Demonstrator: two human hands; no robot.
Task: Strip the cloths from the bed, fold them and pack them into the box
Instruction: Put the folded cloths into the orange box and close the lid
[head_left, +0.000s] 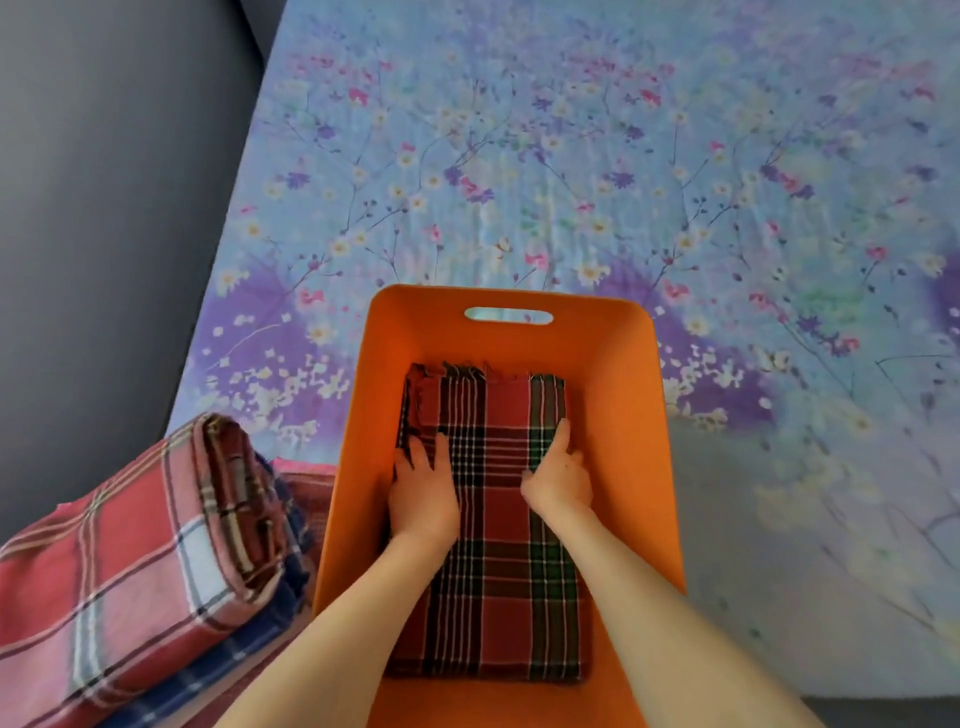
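An orange box (631, 415) with a handle slot in its far wall stands on the bed. Flat on its bottom lies a folded dark red plaid cloth (498, 582) with green and black stripes. My left hand (422, 493) lies on the cloth's left side, fingers straight. My right hand (558, 475) rests on its right edge, with the fingers reaching over that edge. Left of the box sits a stack of folded cloths: a pink-red checked one (119, 566) on top and a blue checked one (244, 660) under it.
The bed is covered by a blue and purple floral sheet (623, 171) that stretches far and right of the box. A dark grey surface (104, 208) runs along the bed's left side.
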